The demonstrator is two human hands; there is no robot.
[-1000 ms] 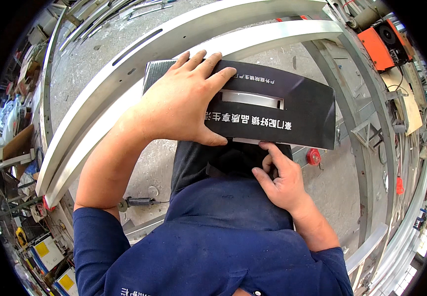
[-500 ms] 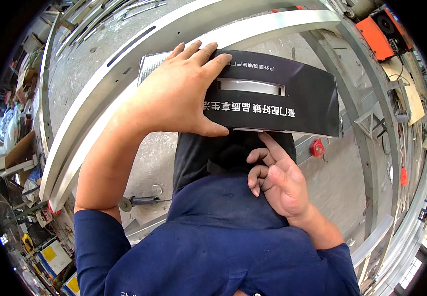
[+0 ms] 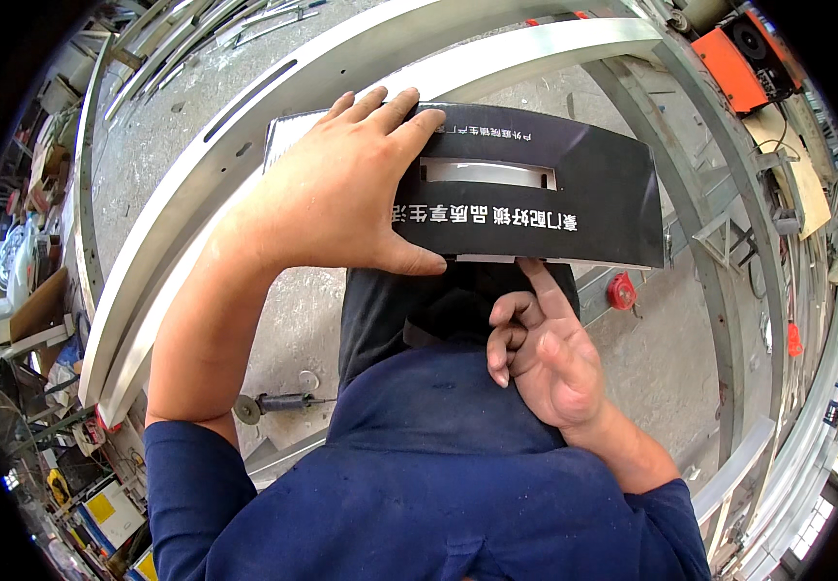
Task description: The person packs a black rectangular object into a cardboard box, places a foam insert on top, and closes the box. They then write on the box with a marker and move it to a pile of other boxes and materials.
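Observation:
A black cardboard box (image 3: 612, 184) with pale lettering and a long slot in its upper face lies across my lap, over black trousers. My left hand (image 3: 341, 194) spans the box's left part and holds it, fingers spread to the far edge and thumb at the near edge. Against the near edge, right of the middle, the tip of my right index finger touches the box. The other fingers of my right hand (image 3: 554, 358) are loosely bent and apart, palm turned up, holding nothing. What lies inside the box is hidden.
Pale metal beams (image 3: 186, 184) curve past the box on the far and left sides. An angle grinder (image 3: 278, 405) lies on the floor at left, and a round red object (image 3: 621, 290) at right. An orange machine (image 3: 743, 63) stands far right. Clutter lines the left edge.
The box has shifted very slightly to the left, together with my left hand. My right index finger has slid a little to the right along the near edge.

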